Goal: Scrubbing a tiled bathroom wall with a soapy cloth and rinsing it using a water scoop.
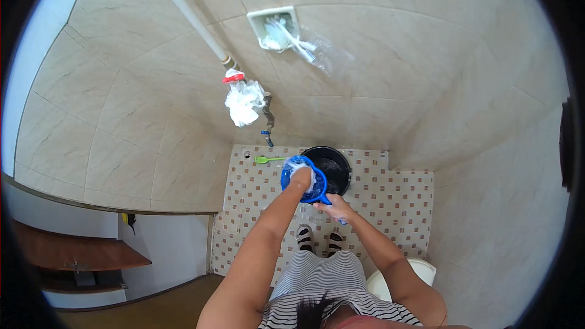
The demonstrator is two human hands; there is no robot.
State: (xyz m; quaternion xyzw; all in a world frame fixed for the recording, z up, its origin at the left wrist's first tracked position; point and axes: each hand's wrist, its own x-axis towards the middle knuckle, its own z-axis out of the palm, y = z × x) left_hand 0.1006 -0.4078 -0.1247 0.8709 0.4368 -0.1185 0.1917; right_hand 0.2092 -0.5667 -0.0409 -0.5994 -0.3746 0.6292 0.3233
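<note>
My right hand (pixel 337 209) grips the handle of a blue plastic dipper (pixel 323 182), held at the left edge of a black round tub (pixel 338 167) on the tiled floor. Suds wet this hand. My left hand (pixel 303 178) reaches down inside the dipper, among white foam or a white lathered item; its fingers are hidden, so I cannot tell whether they hold anything. A green-handled brush or scraper (pixel 261 160) lies on the floor just left of the dipper.
A tap with a blue handle (pixel 269 139) juts from the wall, beside a hanging white mesh puff (pixel 245 103) and a red valve handle (pixel 233 78). Above, a wall soap dish (pixel 255 27) holds a toothbrush and plastic wrap. A white toilet (pixel 425 269) stands at the lower right.
</note>
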